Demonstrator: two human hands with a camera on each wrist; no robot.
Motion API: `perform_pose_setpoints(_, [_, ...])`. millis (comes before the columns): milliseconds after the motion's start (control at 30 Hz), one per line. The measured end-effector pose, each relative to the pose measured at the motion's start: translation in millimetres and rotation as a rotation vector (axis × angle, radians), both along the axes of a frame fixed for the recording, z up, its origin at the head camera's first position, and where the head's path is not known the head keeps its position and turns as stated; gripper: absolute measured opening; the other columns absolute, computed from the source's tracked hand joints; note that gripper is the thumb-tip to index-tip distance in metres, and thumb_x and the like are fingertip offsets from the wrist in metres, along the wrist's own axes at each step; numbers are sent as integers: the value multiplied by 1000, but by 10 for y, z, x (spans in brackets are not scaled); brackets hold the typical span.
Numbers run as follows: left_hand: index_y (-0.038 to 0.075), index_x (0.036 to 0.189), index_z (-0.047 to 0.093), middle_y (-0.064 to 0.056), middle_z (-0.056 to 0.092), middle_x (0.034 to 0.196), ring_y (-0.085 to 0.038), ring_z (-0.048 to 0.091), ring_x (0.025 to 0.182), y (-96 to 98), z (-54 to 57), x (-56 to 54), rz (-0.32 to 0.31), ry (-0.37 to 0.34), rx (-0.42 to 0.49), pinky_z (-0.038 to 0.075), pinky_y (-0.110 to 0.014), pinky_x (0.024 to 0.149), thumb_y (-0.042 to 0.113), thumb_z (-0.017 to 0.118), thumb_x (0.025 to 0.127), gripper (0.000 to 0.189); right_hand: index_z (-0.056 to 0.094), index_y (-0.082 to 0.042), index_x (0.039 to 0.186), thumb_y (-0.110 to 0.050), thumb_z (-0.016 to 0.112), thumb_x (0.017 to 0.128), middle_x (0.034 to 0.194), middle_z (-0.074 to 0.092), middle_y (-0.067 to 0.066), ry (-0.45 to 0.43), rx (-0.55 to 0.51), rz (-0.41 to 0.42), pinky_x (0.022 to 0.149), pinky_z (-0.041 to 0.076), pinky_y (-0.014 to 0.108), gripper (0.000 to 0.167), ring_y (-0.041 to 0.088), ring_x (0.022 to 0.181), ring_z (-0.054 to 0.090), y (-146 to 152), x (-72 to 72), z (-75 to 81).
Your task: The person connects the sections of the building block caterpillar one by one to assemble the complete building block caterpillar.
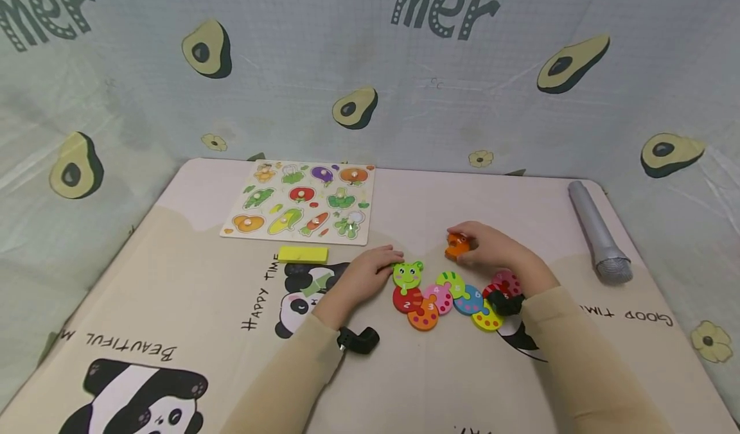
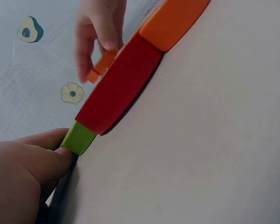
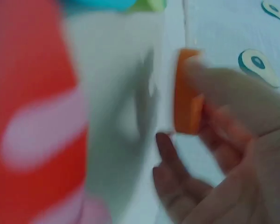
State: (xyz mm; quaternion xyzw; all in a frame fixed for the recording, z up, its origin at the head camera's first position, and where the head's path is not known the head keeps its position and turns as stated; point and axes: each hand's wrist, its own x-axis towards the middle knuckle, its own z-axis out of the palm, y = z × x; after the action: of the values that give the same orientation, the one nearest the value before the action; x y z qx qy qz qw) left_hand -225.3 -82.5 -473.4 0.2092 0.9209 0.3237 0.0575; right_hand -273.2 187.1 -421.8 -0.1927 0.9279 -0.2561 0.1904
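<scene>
A caterpillar puzzle of numbered round pieces winds across the table, led by a green smiling head piece. My left hand pinches the edge of that head, thumb and finger at the green rim in the left wrist view. Joined below it are a red piece and an orange piece. My right hand grips a small orange puzzle piece, raised above the table behind the chain. In the right wrist view the thumb lies against this orange piece. The chain's right end is partly hidden by the wrist camera.
A vegetable peg board lies at the back left, with a yellow block in front of it. Toward the right edge rests a grey microphone. Avocado-print cloth hangs behind the table and at its sides.
</scene>
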Motion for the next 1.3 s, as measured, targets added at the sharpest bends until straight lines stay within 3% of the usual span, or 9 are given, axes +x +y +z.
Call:
perform_pose_setpoints(133, [20,121,59,6,53,131,-13,38,131,5,10,-6,-3,1,-2,31,-37,110,17,47,94,30,40,-6,135,-16,64,83,134,40,18,36,-79,-23,97,42,50,58,34,115,45,95,93,83])
perform_pose_setpoints(300, [21,122,58,6,52,132,-13,37,131,11,27,-15,-3,-8,-11,30,-37,110,17,46,94,31,36,-4,136,-11,64,83,132,39,17,83,-168,-48,91,49,46,60,32,108,48,341,314,138])
perform_pose_setpoints(500, [20,122,58,6,52,132,-14,37,131,-1,29,-12,0,-2,-3,30,-38,110,17,46,94,31,36,-1,134,-12,64,84,130,39,19,115,-205,-84,82,50,18,59,33,104,51,668,610,128])
perform_pose_setpoints(567, [19,122,59,6,52,132,-14,37,131,-5,24,-9,2,1,-4,30,-38,110,16,46,94,31,35,0,134,-12,63,84,130,40,20,112,-212,-107,80,48,13,59,35,103,52,755,696,107])
perform_pose_setpoints(633, [19,121,59,6,53,131,-14,38,131,-9,15,-8,2,5,-8,30,-38,110,16,46,94,30,35,-1,135,-14,63,84,129,41,21,108,-195,-141,82,51,20,59,36,104,52,827,782,77])
perform_pose_setpoints(800, [19,122,59,6,53,131,-14,37,131,-8,13,-9,-4,4,-6,30,-38,110,16,46,94,31,36,-2,134,-22,64,84,130,40,25,79,-107,-208,85,48,55,61,45,106,49,943,961,-20])
perform_pose_setpoints(1000, [19,122,59,6,52,132,-13,37,131,-1,29,-9,2,-7,2,30,-38,110,17,46,94,30,40,-1,132,-20,65,82,130,40,27,66,-80,-211,87,42,62,59,46,110,46,984,1023,-121])
perform_pose_setpoints(1300, [20,121,59,7,53,131,-13,37,131,10,16,6,1,-4,-4,30,-38,110,16,46,94,30,41,-3,132,-25,66,81,130,41,26,61,-63,-244,87,43,61,61,44,110,46,981,1046,-178])
